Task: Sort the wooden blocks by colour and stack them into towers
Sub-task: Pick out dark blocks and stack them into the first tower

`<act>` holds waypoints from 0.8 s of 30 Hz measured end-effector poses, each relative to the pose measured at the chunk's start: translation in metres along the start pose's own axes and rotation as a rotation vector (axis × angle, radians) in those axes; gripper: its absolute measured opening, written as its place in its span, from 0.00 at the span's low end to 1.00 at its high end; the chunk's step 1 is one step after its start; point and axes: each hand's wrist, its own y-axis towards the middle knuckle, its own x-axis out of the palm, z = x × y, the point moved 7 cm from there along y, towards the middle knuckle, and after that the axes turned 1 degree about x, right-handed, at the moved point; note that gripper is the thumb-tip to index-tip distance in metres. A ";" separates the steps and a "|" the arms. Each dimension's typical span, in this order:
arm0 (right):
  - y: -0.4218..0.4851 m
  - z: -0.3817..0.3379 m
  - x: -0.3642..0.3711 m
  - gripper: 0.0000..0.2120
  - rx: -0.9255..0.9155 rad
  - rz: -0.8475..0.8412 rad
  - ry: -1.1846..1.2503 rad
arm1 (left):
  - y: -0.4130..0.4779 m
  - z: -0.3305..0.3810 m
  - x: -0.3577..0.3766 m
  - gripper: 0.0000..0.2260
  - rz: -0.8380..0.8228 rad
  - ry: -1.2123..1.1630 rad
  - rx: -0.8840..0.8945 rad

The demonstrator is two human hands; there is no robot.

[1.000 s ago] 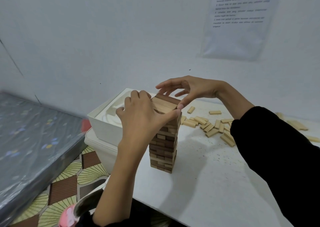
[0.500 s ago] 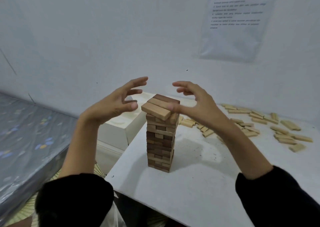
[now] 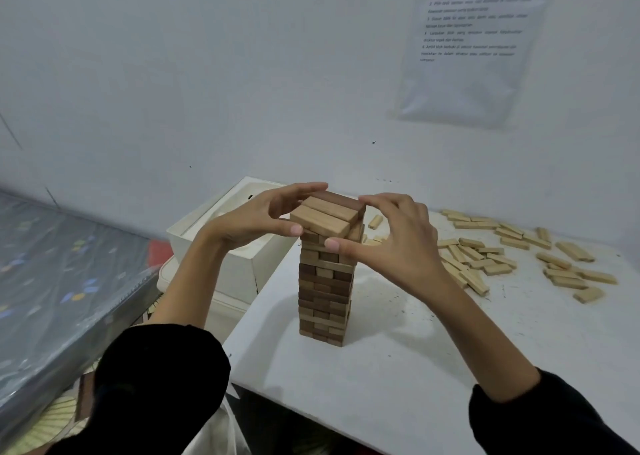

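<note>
Filling the upper frame: white wall (image 3: pixel 207 73). White table (image 3: pixel 398 368) takes the lower right, plastic-wrapped mattress (image 3: pixel 52 281) along the left edge. Printed sheet (image 3: pixel 474 49) on the wall at upper right, text too blurred to read. White box (image 3: pixel 242 264) sits left of centre, beside the table's left edge. Block tower (image 3: pixel 323 291) stands upright at frame centre on the table, mixed dark and light layers. Loose light blocks (image 3: pixel 485 257) lie scattered flat at centre right, apart from the tower. Both arms in black sleeves. Left hand (image 3: pixel 256 219) is clamped on the top layer (image 3: pixel 329 215), thumb on the near side, fingers over the far side. Right hand (image 3: pixel 398 243) grips the same layer's right end, thumb against the near face, fingers curled over the far corner.
</note>
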 end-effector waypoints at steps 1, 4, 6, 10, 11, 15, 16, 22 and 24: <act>0.000 0.001 0.000 0.45 0.006 0.012 0.010 | 0.001 -0.001 0.000 0.44 -0.007 -0.006 -0.004; -0.002 0.002 0.000 0.42 0.008 0.042 0.035 | 0.003 -0.003 0.000 0.43 -0.011 -0.012 -0.008; -0.001 0.003 0.000 0.38 0.008 0.049 0.042 | 0.004 -0.003 -0.001 0.42 -0.007 -0.006 -0.002; 0.004 0.006 0.000 0.32 -0.020 0.049 0.074 | 0.004 -0.002 -0.005 0.40 0.028 0.021 -0.005; 0.005 0.006 -0.001 0.31 -0.026 0.044 0.090 | 0.004 0.000 -0.005 0.40 0.040 0.029 0.000; 0.012 0.004 -0.004 0.30 -0.031 -0.034 0.182 | 0.004 0.010 -0.005 0.37 0.057 0.051 0.055; 0.013 0.004 -0.005 0.30 -0.031 -0.074 0.206 | 0.004 0.012 -0.005 0.35 0.058 0.058 0.064; 0.016 0.013 -0.004 0.24 -0.017 -0.223 0.322 | 0.006 0.013 -0.002 0.30 0.064 0.198 0.048; 0.016 0.015 -0.002 0.23 -0.015 -0.237 0.333 | 0.006 0.012 -0.001 0.30 0.064 0.221 0.041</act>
